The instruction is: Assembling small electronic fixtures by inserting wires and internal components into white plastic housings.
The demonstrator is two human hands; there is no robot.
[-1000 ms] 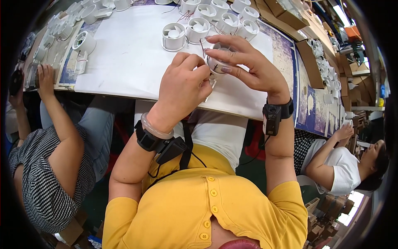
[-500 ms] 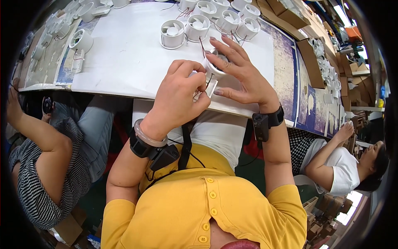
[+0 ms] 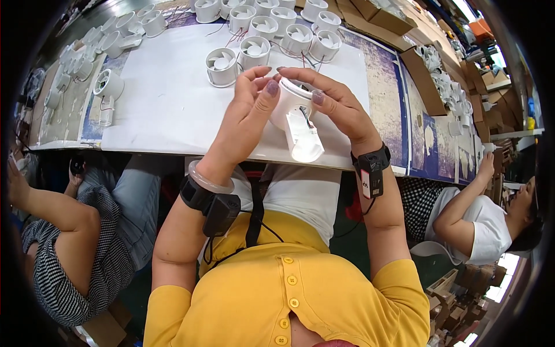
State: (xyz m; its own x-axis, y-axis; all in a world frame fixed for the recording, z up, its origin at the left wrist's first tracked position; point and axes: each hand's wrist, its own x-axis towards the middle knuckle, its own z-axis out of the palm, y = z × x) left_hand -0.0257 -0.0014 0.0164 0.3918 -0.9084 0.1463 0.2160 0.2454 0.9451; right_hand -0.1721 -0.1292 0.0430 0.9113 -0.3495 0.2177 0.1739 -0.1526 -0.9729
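Note:
Between my two hands is a white round fan housing (image 3: 283,110) with its rim up and a white handle-like piece (image 3: 303,137) pointing toward me. Dark wire ends show where that piece joins the round body. My left hand (image 3: 247,110) curves around the housing's left side, thumb near the rim. On the other side my right hand (image 3: 338,107) grips the rim, with its thumb on the near edge and fingers over the far edge. What lies inside the housing is mostly hidden.
Several white fan units (image 3: 254,51) with red and dark wires stand beyond my hands. A single unit (image 3: 108,84) is at the left. An open cardboard box (image 3: 425,81) of white parts stands on the right. People sit on both sides of me.
My left hand has left the handle-like piece for the housing's side. My right hand has closed in on the rim, and the handle-like piece is now uncovered, pointing toward me.

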